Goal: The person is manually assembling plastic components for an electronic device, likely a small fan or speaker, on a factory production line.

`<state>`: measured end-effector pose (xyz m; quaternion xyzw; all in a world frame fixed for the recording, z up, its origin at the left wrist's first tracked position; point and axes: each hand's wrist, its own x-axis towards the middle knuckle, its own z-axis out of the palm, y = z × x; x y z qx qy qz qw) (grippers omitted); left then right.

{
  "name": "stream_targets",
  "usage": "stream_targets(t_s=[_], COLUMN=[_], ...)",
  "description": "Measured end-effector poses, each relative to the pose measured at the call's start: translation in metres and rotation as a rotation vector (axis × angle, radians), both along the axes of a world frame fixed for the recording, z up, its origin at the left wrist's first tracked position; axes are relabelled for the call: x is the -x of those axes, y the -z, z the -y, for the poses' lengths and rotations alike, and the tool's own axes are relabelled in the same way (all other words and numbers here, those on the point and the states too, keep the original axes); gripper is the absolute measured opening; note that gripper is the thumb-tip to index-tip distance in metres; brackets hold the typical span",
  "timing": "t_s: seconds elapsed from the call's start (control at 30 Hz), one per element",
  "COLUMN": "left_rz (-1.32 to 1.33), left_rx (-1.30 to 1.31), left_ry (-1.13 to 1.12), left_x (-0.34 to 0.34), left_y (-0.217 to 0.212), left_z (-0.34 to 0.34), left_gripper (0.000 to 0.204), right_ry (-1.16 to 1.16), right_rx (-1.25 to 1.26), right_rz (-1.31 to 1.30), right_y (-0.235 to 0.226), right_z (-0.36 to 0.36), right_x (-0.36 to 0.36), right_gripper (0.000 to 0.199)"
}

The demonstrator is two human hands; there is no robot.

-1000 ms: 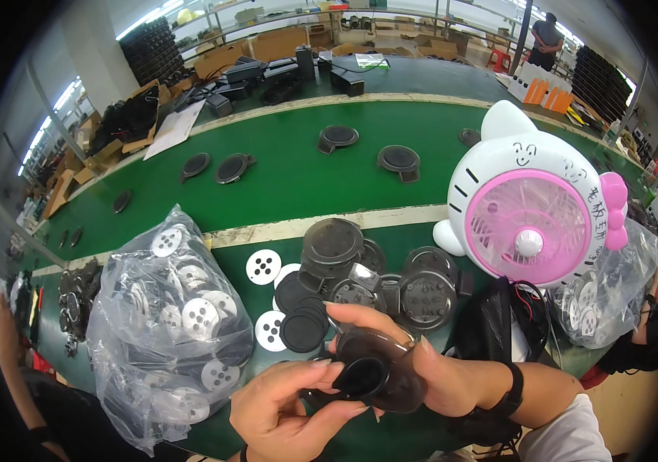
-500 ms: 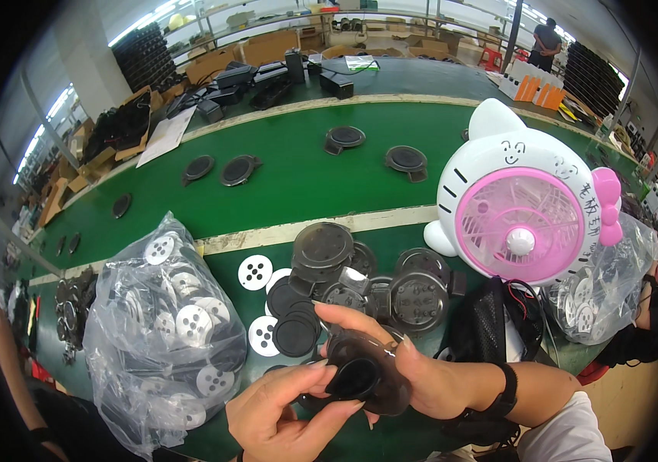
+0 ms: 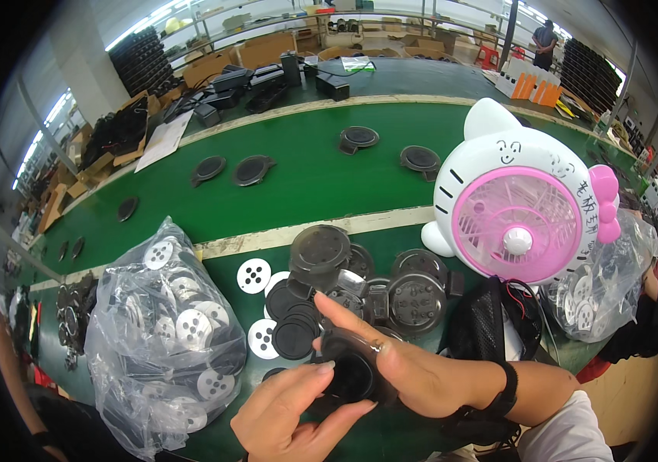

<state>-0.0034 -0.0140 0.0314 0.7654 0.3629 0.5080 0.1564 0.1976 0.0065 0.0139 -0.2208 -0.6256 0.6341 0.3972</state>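
Note:
My right hand [image 3: 410,377] grips a dark, smoky translucent round housing [image 3: 381,390], its fingers wrapped round the far rim and thumb along the side. A black round disc [image 3: 354,377] sits in the housing's hollow. My left hand [image 3: 287,412] has its thumb and fingertips closed on the edge of that disc. Just beyond my hands lie several black discs [image 3: 295,337] in an overlapping pile. White round plates with holes [image 3: 253,276] are beside them. More dark round housings [image 3: 417,302] are stacked behind and to the right.
A clear plastic bag [image 3: 163,346] of white plates stands at left. To the right are a white and pink fan [image 3: 517,208], a black mesh pouch [image 3: 490,319] and another bag of plates [image 3: 591,300]. Beyond a pale strip, the green belt [image 3: 290,199] carries spaced housings.
The black disc, bent up between my left fingers before, now lies flatter in the housing. My left fingers have spread a little along its edge. Housings on the belt have shifted right.

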Motion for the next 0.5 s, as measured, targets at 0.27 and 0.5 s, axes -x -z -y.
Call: stream_targets(t_s=[0.27, 0.5], left_rz=[-0.081, -0.051], left_rx=[-0.059, 0.061], left_ry=[-0.079, -0.032], left_x=[-0.003, 0.007], left_y=[0.014, 0.007], left_z=[-0.007, -0.007], left_gripper=[0.056, 0.048], right_ry=[-0.128, -0.264], right_rx=[0.088, 0.388], right_rz=[0.023, -0.076], right_y=[-0.006, -0.014], right_z=[-0.006, -0.003], right_x=[-0.008, -0.01], right_gripper=[0.063, 0.079])
